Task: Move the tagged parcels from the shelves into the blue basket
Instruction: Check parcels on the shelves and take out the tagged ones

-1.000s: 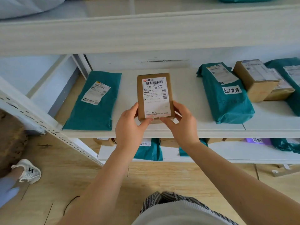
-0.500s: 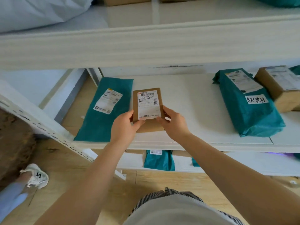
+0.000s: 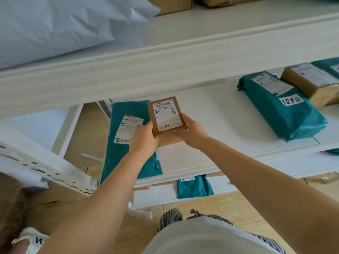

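A small brown cardboard parcel (image 3: 166,115) with a white barcode label is tilted up over the middle shelf (image 3: 211,125). My left hand (image 3: 145,139) grips its lower left corner and my right hand (image 3: 190,132) grips its lower right edge. To its left a flat teal mailer (image 3: 126,142) with a white label lies on the shelf. A bulky teal parcel (image 3: 280,105) carrying a handwritten white tag lies to the right. The blue basket is not in view.
A brown box (image 3: 310,83) sits at the right end of the middle shelf. The top shelf holds a large pale bag (image 3: 55,28) and brown boxes (image 3: 172,4). A teal mailer (image 3: 194,186) lies on the lower shelf. Another person's white shoe (image 3: 31,241) stands on the floor at the bottom left.
The view has tipped up and swung left, so the top shelf shows more. Both hands keep hold of the brown parcel, which now sits further left, beside the flat teal mailer.
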